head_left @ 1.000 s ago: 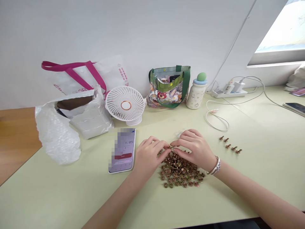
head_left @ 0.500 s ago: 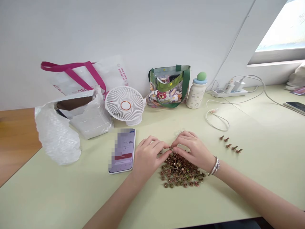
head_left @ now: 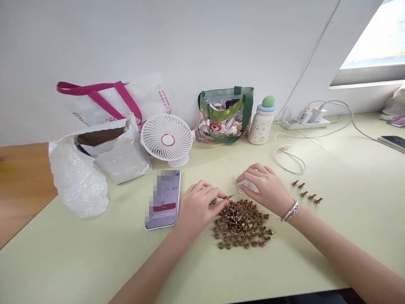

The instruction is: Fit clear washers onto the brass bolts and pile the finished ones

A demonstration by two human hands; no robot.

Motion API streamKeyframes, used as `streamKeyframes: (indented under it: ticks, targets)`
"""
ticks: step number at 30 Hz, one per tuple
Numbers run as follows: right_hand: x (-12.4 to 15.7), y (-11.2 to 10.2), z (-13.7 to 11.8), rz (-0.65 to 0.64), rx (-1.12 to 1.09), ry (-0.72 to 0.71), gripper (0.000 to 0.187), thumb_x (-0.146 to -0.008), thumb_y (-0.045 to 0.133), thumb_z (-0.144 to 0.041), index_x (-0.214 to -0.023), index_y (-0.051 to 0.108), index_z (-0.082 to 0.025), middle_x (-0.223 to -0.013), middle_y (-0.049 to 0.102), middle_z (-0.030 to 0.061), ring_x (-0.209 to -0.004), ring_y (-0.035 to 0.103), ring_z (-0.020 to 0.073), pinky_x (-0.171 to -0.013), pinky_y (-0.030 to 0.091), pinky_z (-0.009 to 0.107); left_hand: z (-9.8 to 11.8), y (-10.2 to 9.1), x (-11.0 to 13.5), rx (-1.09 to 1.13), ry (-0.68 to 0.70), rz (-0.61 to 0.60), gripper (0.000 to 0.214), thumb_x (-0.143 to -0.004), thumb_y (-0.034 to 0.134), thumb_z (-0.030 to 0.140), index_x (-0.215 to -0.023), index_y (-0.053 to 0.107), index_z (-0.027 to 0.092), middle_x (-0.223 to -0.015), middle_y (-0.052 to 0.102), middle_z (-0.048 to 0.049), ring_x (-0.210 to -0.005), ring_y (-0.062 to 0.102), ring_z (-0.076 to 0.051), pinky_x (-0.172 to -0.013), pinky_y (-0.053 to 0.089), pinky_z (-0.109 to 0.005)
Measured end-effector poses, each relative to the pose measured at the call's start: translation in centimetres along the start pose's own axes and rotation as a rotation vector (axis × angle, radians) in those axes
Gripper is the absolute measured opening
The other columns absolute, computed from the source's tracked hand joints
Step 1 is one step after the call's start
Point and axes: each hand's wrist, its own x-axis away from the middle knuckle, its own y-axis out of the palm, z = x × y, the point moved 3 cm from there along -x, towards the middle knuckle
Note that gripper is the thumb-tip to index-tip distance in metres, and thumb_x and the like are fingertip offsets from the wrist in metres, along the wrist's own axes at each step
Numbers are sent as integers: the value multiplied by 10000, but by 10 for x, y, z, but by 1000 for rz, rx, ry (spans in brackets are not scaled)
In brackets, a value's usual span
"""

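Note:
Between the thumb and index finger of my left hand [head_left: 202, 202] is a brass-coloured screw [head_left: 230, 197], its shank pointing right. A heap of similar screws [head_left: 242, 223] lies below and right of that hand, many standing heads-up. My right hand [head_left: 264, 183] is just behind the heap, thumb and fingers apart. Under its fingers lies a small pile of clear plastic pieces [head_left: 247, 185], partly hidden by the hand and too small to name exactly. Further right, several loose screws [head_left: 312, 196] lie apart from the heap on the pale green table [head_left: 190, 270].
A phone [head_left: 163, 200] lies left of my left hand. Behind it stand a white fan [head_left: 167, 137], an open bubble-wrap parcel [head_left: 79, 181] and a white shopping bag [head_left: 148, 93]. Further back are a patterned tote [head_left: 221, 126], a bottle [head_left: 261, 126], a power strip [head_left: 305, 123] and a white cable [head_left: 289, 158].
My right hand has let go of the screw and moved away to the right and back, over the clear pieces. My left hand stays in place with the screw.

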Motion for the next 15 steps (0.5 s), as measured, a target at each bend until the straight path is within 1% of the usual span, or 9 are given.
streamKeyframes:
  ticks: [3, 5, 7, 10, 12, 13, 15]
  targets:
    - [2, 5, 14, -4, 75, 79, 99, -816, 523, -260, -852, 607, -222, -839, 652, 66, -905, 503, 258, -738, 386, 391, 4, 2, 0, 26, 63, -66, 100, -806, 581, 323, -793, 623, 233, -760, 660, 28, -823, 533, -159, -736, 407, -305]
    - [3, 9, 20, 1, 88, 101, 108, -817, 518, -267, -840, 614, -223, -827, 651, 72, -902, 500, 260, -718, 394, 387, 8, 4, 1, 40, 126, -118, 97, -805, 579, 321, -822, 634, 243, -792, 664, 20, -875, 534, -166, -761, 410, -311]
    - [3, 11, 25, 4, 76, 111, 111, -813, 518, -270, -840, 617, -226, -831, 651, 72, -909, 499, 258, -713, 403, 385, 11, 5, 1, 53, 175, -162, 89, -803, 578, 309, -838, 639, 254, -816, 665, 19, -914, 534, -164, -772, 415, -306]
    - [-1, 14, 24, -7, -15, 101, 120, -811, 506, -236, -863, 614, -230, -847, 650, 61, -911, 506, 244, -732, 416, 387, 13, 6, 1, 61, 196, -195, 93, -812, 562, 297, -847, 639, 259, -832, 665, 19, -925, 536, -160, -768, 422, -297]
    - [-7, 16, 17, -35, -120, 61, 136, -809, 499, -209, -886, 609, -228, -856, 647, 52, -901, 512, 228, -748, 425, 380, 12, 4, 1, 62, 188, -180, 104, -824, 542, 286, -844, 639, 253, -823, 667, 14, -908, 537, -164, -757, 424, -299]
    - [-11, 18, 12, -54, -171, 36, 142, -806, 500, -198, -897, 605, -226, -858, 645, 48, -897, 514, 221, -755, 428, 375, 11, 3, 0, 62, 177, -155, 110, -829, 532, 274, -835, 639, 248, -810, 668, 14, -889, 538, -165, -747, 424, -299]
    - [-20, 22, 0, -99, -244, -10, 150, -800, 509, -185, -914, 599, -222, -867, 643, 43, -902, 513, 210, -768, 428, 367, 7, -1, -1, 57, 134, -60, 123, -831, 517, 241, -803, 637, 237, -771, 667, 18, -837, 537, -162, -725, 423, -297]
